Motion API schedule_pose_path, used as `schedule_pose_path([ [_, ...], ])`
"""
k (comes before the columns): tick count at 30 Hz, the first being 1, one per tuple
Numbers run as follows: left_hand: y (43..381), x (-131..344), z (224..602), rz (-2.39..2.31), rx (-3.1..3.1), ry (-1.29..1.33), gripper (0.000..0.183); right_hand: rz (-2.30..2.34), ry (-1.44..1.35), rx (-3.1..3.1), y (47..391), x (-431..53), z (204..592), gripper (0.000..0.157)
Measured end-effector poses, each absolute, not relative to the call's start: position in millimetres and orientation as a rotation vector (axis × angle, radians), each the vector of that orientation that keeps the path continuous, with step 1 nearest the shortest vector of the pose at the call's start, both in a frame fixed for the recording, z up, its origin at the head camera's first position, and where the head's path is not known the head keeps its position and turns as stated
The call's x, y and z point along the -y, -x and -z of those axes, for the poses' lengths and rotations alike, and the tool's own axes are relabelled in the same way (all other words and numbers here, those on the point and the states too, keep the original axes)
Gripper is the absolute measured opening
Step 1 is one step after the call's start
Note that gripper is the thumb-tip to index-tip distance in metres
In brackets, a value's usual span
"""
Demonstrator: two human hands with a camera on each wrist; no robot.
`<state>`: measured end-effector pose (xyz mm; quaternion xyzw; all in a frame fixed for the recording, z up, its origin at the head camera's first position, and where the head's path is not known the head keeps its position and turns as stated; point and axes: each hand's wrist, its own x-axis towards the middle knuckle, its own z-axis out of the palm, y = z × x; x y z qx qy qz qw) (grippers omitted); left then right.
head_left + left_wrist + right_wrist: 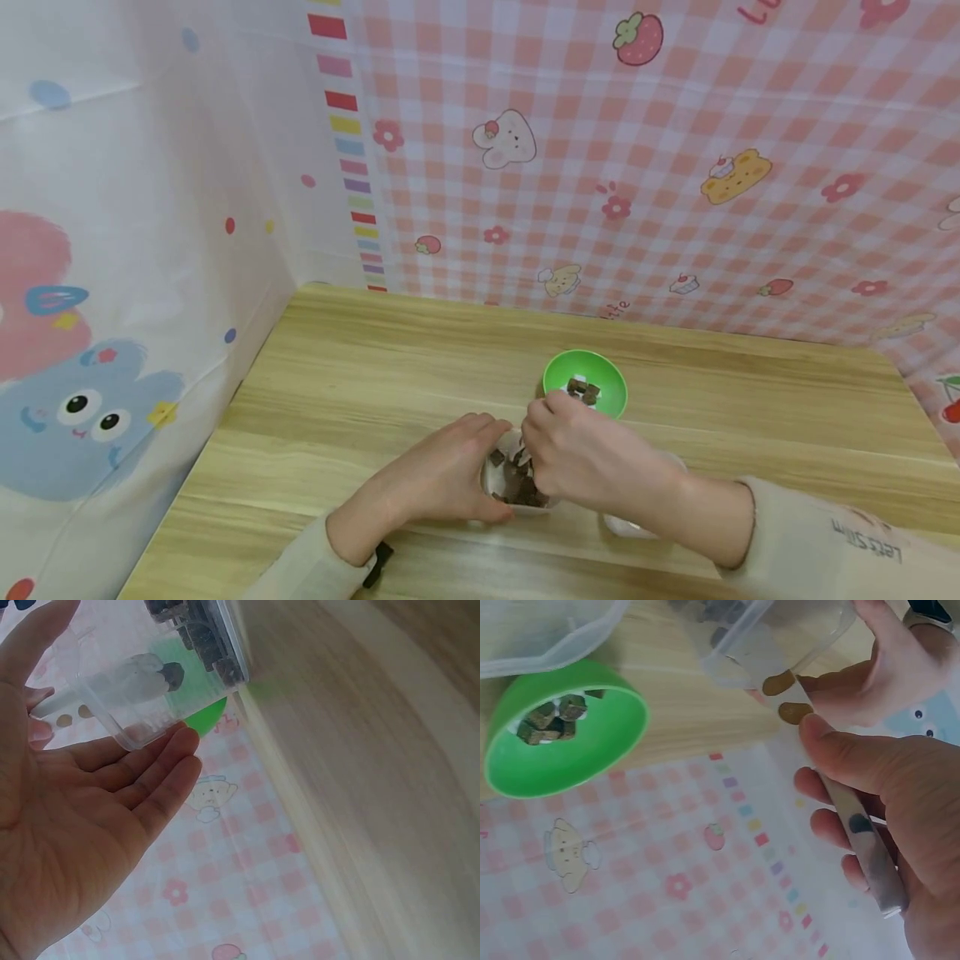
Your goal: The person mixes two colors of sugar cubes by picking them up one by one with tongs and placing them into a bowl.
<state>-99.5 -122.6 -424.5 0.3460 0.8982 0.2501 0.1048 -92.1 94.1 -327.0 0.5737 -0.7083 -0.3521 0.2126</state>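
Note:
A clear plastic container [498,487] with several dark brown cubes stands on the table. My left hand [442,471] holds it from the left, thumb on the near side and fingers on the far side. In my right hand [592,458] are silvery tongs [861,825] with two oval holes, gripped between thumb and fingers. Their tip reaches into the container; through its wall in the left wrist view a dark cube [172,676] shows at the tip. Just beyond the right hand sits a green bowl [611,383] with several brown cubes [555,720] and white bits.
A second clear container [628,527] stands to the right, partly hidden under the right forearm. The wooden table [360,367] ends at a pink checked cloth [570,200] behind and a white printed cloth [150,183] at the left.

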Motion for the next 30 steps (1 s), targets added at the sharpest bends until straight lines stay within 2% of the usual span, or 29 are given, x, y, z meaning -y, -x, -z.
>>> schedule_pose_path([
  [7,98.5,121.5,424.8,-0.697,-2.679,-1.023,0.093,0.795,-1.571,2.031,97.7,-108.5,328.5,0.009],
  [11,97.9,120.7,424.1,-0.702,-2.676,-1.024,0.095,0.672,-1.57,2.122,101.0,-119.8,327.4,0.02],
  [19,96.9,121.5,423.1,-0.711,-2.671,-0.984,0.099,0.534,-1.55,2.197,103.7,-131.5,330.9,0.026],
  [30,96.6,120.9,423.5,-0.718,-2.674,-0.994,0.098,0.647,-1.519,2.21,100.9,-123.5,341.9,0.019],
])
